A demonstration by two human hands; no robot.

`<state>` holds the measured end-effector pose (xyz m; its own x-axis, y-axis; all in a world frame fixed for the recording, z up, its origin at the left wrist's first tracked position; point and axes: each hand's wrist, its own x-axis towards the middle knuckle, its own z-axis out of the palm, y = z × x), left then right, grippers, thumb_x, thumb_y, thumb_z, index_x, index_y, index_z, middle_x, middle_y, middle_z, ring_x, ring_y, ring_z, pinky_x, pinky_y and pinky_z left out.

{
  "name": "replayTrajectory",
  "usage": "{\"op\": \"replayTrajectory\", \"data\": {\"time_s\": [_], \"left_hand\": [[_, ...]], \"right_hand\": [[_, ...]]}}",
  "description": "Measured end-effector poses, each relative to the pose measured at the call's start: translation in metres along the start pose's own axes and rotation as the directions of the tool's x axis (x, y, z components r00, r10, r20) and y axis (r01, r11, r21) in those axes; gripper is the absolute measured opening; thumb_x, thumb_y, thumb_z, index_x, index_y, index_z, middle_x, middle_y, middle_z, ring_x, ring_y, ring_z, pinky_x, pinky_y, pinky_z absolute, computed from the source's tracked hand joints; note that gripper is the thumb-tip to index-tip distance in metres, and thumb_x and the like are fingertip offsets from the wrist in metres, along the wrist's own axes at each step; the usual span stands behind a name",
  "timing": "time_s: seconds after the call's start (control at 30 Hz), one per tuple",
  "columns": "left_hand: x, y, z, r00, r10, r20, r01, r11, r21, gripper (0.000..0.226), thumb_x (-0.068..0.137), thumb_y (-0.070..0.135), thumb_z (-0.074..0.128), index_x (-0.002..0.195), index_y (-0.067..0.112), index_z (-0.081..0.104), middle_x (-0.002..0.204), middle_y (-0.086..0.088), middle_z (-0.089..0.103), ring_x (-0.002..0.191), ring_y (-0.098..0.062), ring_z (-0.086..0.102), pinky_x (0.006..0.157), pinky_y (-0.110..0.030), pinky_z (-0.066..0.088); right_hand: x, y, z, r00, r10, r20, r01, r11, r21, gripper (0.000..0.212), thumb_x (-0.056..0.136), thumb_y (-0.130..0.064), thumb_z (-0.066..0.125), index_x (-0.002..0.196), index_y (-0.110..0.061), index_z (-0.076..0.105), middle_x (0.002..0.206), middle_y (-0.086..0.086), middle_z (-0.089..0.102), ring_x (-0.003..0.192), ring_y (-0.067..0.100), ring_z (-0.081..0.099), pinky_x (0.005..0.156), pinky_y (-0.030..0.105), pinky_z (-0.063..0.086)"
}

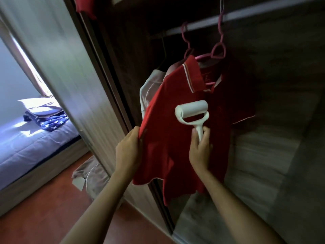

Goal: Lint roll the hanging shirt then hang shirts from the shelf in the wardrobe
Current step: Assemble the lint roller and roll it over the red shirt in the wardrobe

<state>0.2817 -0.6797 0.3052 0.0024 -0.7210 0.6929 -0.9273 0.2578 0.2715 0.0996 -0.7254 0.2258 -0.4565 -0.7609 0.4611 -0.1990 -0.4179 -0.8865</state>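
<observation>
Right-hand grip (200,147) is wrapped round the handle of the white lint roller (191,111), its drum pressed on the chest of the red shirt (168,138) hanging from a pink hanger (207,58) on the wardrobe rail. Left hand (128,148) pinches the shirt's side edge, pulling it taut. Soft, floppy cloth, I'd judge, so that edge hold matters.

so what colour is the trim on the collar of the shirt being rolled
White, a thin stripe along the edge of the red shirt's collar; the head view shows it.

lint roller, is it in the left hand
No, the right hand grips the lint roller handle while the left hand holds the red shirt edge.
</observation>
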Motion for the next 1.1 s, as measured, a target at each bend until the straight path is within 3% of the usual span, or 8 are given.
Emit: {"op": "replayTrajectory", "data": {"time_s": [0.17, 0.27, 0.4, 0.5, 0.6, 0.73, 0.93, 1.1], "left_hand": [[0.001, -0.002, -0.006, 0.999, -0.028, 0.040, 0.027, 0.999, 0.035, 0.052, 0.087, 0.039, 0.015, 0.092, 0.004, 0.053, 0.059, -0.008, 0.057, 0.045, -0.031, 0.056, 0.049, -0.045, 0.052], [0.002, 0.000, -0.009, 1.000, -0.013, 0.023, 0.012, 0.999, 0.052, 0.036, 0.093, 0.029, 0.027, 0.089, 0.004, 0.052, 0.057, -0.005, 0.054, 0.042, -0.026, 0.049, 0.046, -0.037, 0.046], [0.005, 0.004, -0.014, 1.000, -0.013, -0.002, 0.013, 0.999, 0.030, 0.020, 0.098, 0.011, 0.039, 0.081, 0.008, 0.048, 0.053, 0.004, 0.045, 0.039, -0.017, 0.042, 0.044, -0.025, 0.030], [0.006, 0.007, -0.017, 1.000, 0.026, 0.006, -0.026, 1.000, 0.014, 0.021, 0.095, 0.012, 0.037, 0.088, 0.003, 0.054, 0.060, -0.004, 0.053, 0.043, -0.024, 0.049, 0.044, -0.027, 0.035], [0.006, 0.012, -0.020, 0.999, 0.040, -0.004, -0.040, 0.999, 0.014, 0.016, 0.093, 0.006, 0.038, 0.085, 0.005, 0.051, 0.056, 0.004, 0.046, 0.042, -0.012, 0.042, 0.042, -0.023, 0.028], [0.007, 0.010, -0.020, 1.000, -0.004, -0.012, 0.004, 1.000, -0.010, 0.013, 0.097, 0.005, 0.040, 0.087, 0.006, 0.049, 0.055, 0.009, 0.040, 0.042, -0.010, 0.039, 0.043, -0.018, 0.025], [0.006, 0.019, -0.017, 0.999, 0.031, -0.018, -0.032, 0.999, -0.040, 0.017, 0.101, 0.013, 0.037, 0.090, 0.005, 0.047, 0.055, 0.012, 0.038, 0.042, -0.010, 0.038, 0.043, -0.020, 0.024], [0.004, 0.027, -0.016, 0.996, 0.066, -0.058, -0.071, 0.993, -0.090, 0.022, 0.102, 0.014, 0.034, 0.101, 0.002, 0.053, 0.054, 0.011, 0.038, 0.040, -0.008, 0.038, 0.041, -0.014, 0.031]], "right_hand": [[-0.055, 0.083, -0.006, 0.950, 0.206, 0.234, -0.160, 0.966, -0.201, 0.015, 0.099, -0.038, 0.044, 0.100, -0.026, 0.053, 0.058, -0.007, 0.052, 0.041, 0.002, 0.046, 0.038, 0.015, 0.032], [-0.081, 0.114, -0.014, 0.907, 0.322, 0.272, -0.212, 0.906, -0.365, 0.017, 0.096, -0.042, 0.050, 0.097, -0.026, 0.055, 0.060, -0.007, 0.057, 0.046, 0.005, 0.052, 0.040, 0.018, 0.032], [-0.090, 0.116, -0.013, 0.959, 0.222, 0.174, -0.166, 0.944, -0.286, 0.017, 0.093, -0.031, 0.055, 0.107, -0.022, 0.051, 0.059, -0.003, 0.059, 0.047, 0.014, 0.056, 0.041, 0.033, 0.041], [-0.095, 0.119, -0.008, 0.953, 0.202, 0.227, -0.151, 0.963, -0.222, 0.028, 0.093, -0.016, 0.054, 0.119, -0.018, 0.045, 0.061, -0.001, 0.055, 0.045, 0.012, 0.050, 0.038, 0.026, 0.036], [-0.110, 0.142, -0.006, 0.897, 0.282, 0.340, -0.175, 0.933, -0.313, 0.030, 0.094, -0.016, 0.054, 0.124, -0.016, 0.046, 0.087, 0.003, 0.062, 0.068, 0.017, 0.061, 0.053, 0.021, 0.041], [-0.130, 0.169, -0.011, 0.780, 0.471, 0.412, -0.148, 0.779, -0.609, 0.025, 0.095, -0.020, 0.054, 0.120, -0.016, 0.051, 0.114, 0.007, 0.062, 0.105, 0.025, 0.059, 0.079, 0.034, 0.048], [-0.130, 0.156, -0.010, 0.903, 0.320, 0.287, -0.200, 0.903, -0.380, 0.031, 0.096, -0.023, 0.055, 0.126, -0.018, 0.050, 0.109, 0.003, 0.064, 0.095, 0.018, 0.062, 0.074, 0.028, 0.049], [-0.135, 0.173, -0.014, 0.786, 0.437, 0.437, -0.198, 0.848, -0.493, 0.033, 0.097, -0.025, 0.052, 0.130, -0.024, 0.049, 0.119, 0.004, 0.063, 0.108, 0.023, 0.060, 0.080, 0.035, 0.051]]}}
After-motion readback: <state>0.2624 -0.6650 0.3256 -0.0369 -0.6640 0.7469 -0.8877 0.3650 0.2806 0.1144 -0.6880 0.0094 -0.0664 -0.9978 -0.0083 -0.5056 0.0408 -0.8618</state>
